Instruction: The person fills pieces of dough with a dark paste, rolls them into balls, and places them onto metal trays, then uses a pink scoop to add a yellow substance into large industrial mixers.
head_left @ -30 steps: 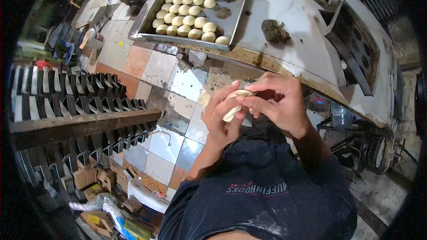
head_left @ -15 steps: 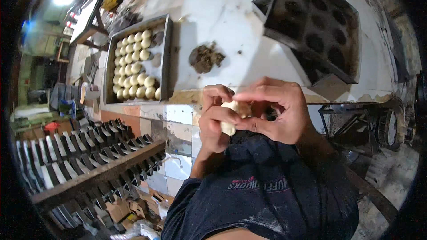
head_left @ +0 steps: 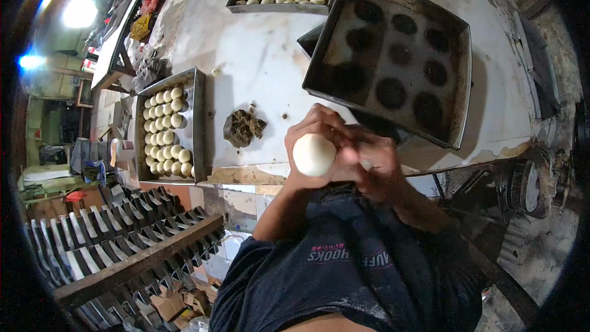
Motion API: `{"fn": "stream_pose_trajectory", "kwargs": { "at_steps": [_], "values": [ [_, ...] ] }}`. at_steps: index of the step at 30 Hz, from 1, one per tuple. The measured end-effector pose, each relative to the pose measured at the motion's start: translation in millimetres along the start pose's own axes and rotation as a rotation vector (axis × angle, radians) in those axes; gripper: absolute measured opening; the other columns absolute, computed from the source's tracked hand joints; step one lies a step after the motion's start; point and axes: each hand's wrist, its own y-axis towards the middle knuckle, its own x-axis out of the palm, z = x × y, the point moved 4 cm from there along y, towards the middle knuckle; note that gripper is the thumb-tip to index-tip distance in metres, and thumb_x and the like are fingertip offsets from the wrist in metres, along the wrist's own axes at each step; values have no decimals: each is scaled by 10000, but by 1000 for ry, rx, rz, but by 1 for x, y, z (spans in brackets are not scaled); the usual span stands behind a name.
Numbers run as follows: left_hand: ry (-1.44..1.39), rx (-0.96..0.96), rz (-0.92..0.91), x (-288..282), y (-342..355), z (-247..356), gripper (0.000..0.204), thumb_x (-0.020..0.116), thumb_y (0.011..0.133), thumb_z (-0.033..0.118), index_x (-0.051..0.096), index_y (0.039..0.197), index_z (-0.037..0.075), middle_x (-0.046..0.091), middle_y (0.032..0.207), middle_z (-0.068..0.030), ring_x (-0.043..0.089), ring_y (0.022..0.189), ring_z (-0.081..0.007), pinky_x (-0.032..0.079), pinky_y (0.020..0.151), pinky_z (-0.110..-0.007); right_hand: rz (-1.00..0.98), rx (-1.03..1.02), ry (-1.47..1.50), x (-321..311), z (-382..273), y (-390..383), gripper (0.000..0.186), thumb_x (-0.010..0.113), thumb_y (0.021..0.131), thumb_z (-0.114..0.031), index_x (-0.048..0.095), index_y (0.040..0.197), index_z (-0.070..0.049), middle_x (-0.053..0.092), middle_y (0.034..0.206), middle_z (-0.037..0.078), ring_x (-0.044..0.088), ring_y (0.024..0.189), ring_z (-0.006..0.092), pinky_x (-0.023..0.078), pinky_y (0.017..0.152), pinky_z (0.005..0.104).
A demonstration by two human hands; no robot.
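A smooth, pale dough ball sits in my left hand, whose fingers wrap round it near the table's front edge. From the other side my right hand presses in with curled fingers, blurred by motion. A small pale patch shows between those fingers. Just beyond my hands on the table lies a crumbly dark brown lump, with a few crumbs about it. Left of the lump stands a metal tray with rows of pale dough balls along its left and near parts.
A dark, stained square pan rests tilted on another at the right. A second tray full of dough balls stands at the far side of the marble-like table. Below left is a rack of metal pieces.
The dough has turned from a creased, folded piece into a smooth round face in my left hand. My right fingers have drawn in against it. The view has shifted, showing more of the far tray.
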Motion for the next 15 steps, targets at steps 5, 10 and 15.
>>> {"fn": "stream_pose_trajectory", "kwargs": {
  "at_steps": [5, 10, 15],
  "values": [
    [265, -540, 20, 11, -74, -96, 216, 741, 875, 132, 552, 898, 30, 613, 805, -82, 553, 657, -171, 464, 600, -292, -37, -27, -383, -23, -4, 4, 301, 635, 921, -157, 647, 1154, 34, 620, 1207, 222, 604, 1135, 377, 474, 996, 464],
    [-100, -704, -28, 32, -124, -138, 358, 702, 888, 65, 519, 1193, 23, 626, 1085, -66, 624, 928, -158, 519, 764, -305, -307, -288, -433, 1, 30, 20, 279, 634, 897, -111, 606, 1139, 25, 588, 1163, 199, 563, 1156, 358, 467, 994, 441],
    [-238, -1032, -208, -17, -71, -83, 396, 715, 885, 22, 570, 1254, 16, 514, 986, 23, 497, 776, -36, 439, 671, -205, -187, -10, -266, -13, 92, 77, 142, 590, 930, -95, 639, 973, 31, 659, 990, 169, 663, 896, 324, 530, 824, 382]
  ]
}}
